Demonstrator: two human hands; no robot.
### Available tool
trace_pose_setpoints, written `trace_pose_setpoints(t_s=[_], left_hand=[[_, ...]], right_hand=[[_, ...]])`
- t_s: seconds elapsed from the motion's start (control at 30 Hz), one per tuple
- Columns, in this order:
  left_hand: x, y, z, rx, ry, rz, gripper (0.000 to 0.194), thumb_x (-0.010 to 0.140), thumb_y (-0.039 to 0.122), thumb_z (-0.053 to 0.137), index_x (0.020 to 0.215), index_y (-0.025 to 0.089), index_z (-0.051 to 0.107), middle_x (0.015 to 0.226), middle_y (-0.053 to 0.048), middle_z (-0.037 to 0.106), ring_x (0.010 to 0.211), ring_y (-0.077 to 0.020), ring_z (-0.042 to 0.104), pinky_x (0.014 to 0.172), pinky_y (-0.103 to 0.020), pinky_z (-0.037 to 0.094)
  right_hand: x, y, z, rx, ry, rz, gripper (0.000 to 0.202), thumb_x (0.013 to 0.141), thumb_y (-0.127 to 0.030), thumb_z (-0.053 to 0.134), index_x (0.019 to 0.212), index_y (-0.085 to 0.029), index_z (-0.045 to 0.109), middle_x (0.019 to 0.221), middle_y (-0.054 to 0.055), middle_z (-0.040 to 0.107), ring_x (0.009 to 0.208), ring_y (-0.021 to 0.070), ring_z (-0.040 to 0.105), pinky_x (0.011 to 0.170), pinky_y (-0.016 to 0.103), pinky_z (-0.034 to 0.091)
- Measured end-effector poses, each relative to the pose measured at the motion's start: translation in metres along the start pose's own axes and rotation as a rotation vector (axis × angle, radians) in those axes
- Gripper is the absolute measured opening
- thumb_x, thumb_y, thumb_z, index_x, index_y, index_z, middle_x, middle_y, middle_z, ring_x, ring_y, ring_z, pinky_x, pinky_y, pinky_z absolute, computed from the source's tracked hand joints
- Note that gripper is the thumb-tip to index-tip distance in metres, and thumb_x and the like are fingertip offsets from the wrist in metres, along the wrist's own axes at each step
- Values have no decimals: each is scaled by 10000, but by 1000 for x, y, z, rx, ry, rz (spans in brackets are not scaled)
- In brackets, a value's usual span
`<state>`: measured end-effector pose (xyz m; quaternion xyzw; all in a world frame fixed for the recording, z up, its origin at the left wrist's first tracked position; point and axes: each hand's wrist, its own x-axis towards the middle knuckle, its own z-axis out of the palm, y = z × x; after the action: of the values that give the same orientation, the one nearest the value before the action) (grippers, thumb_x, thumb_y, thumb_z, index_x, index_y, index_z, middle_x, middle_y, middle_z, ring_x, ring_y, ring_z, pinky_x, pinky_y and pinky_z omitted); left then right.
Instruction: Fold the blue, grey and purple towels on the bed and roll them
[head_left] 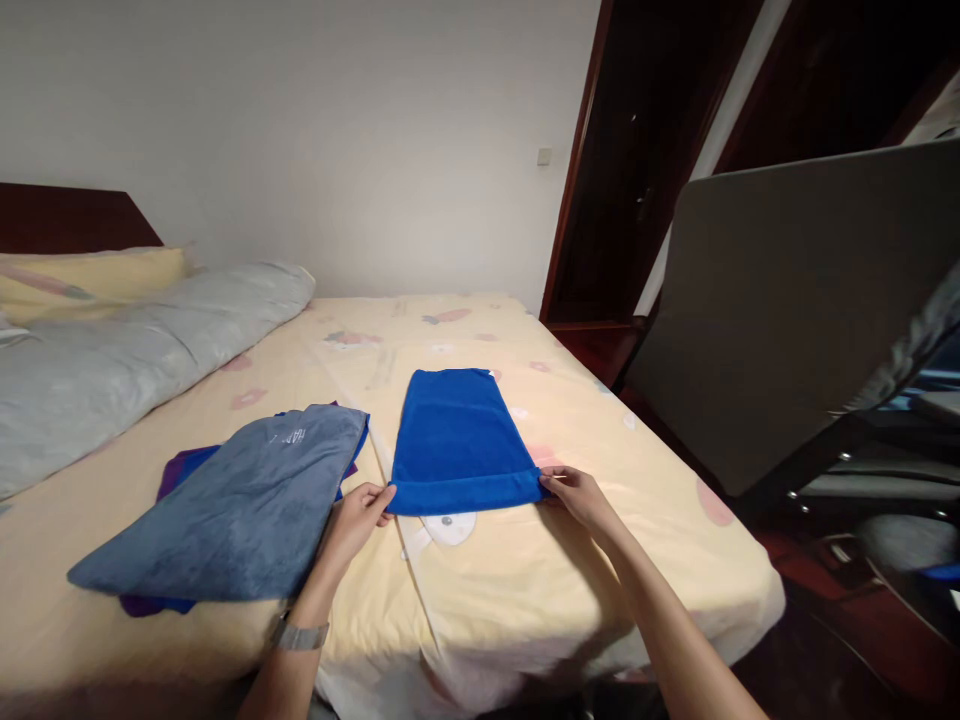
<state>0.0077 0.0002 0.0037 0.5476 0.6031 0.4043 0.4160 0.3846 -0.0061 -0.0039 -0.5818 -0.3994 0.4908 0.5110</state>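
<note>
Fingers (pixel 382 496) of the left hand (pixel 358 516) are pinching the near left corner of a blue cloth (pixel 457 425), and the right hand (pixel 581 492) has the near right corner pinched the same way, thumb and fingertips pressed together on it. So yeah, both ends of that edge are held.

The cloth is smack in the middle of the frame, flat on a bed (pixel 675 590). Really vivid royal blue, soft matte look, pretty smooth overall. It reads as a long panel, narrower at the far end and wider toward the hands. Along the near edge there's a folded-over band (pixel 465 493) running corner to corner, a touch brighter than the rest — nice and even, too. Tiny white bit (pixel 492 373) poking out at the far right corner, can't tell what it is.

Left of centre, close to the left forearm, a grey-blue cloth (pixel 247 510) with small white lettering (pixel 292 437) lies over some purple and blue fabric (pixel 174 474). The bed sheet is pale yellow with printed shapes. Grey duvet (pixel 150 345) and yellow pillow (pixel 112 278) at far left; dark door (pixel 634 170) upper right — and a big dark panel (pixel 795 300) at the right edge.
</note>
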Motion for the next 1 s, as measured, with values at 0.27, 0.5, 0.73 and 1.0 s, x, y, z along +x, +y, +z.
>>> trace_pose_setpoints(t_s=[0.27, 0.5, 0.73, 1.0], left_hand=[[0, 7, -1, -92, 44, 46, 524, 569, 642, 763, 726, 182, 568, 539, 7, 651, 490, -150, 624, 496, -234, 453], [-20, 32, -15, -121, 81, 69, 438, 621, 545, 790, 753, 176, 594, 620, -8, 693, 558, -156, 666, 517, -226, 471], [-30, 4, -11, -85, -109, -75, 500, 560, 545, 809, 796, 176, 566, 539, 20, 642, 493, -159, 638, 464, -220, 417], [-19, -8, -3, -79, -76, -58, 509, 642, 651, 698, 816, 187, 580, 670, -10, 653, 608, -188, 648, 508, -262, 480]], right_hand=[[-5, -8, 3, 52, 47, -34, 248, 641, -310, 817, 784, -169, 672, 777, 67, 707, 694, 199, 677, 617, 282, 583], [-20, -24, -6, 81, 38, -141, 379, 621, -388, 811, 883, -139, 695, 874, 71, 691, 790, 188, 647, 651, 250, 540], [-27, 7, -16, -161, -35, 6, 263, 642, -300, 747, 845, -170, 640, 752, 34, 656, 628, 171, 614, 517, 258, 514], [-26, 7, -12, -161, -19, 23, 227, 727, -384, 717, 800, -197, 611, 725, 20, 646, 631, 164, 619, 557, 264, 539]])
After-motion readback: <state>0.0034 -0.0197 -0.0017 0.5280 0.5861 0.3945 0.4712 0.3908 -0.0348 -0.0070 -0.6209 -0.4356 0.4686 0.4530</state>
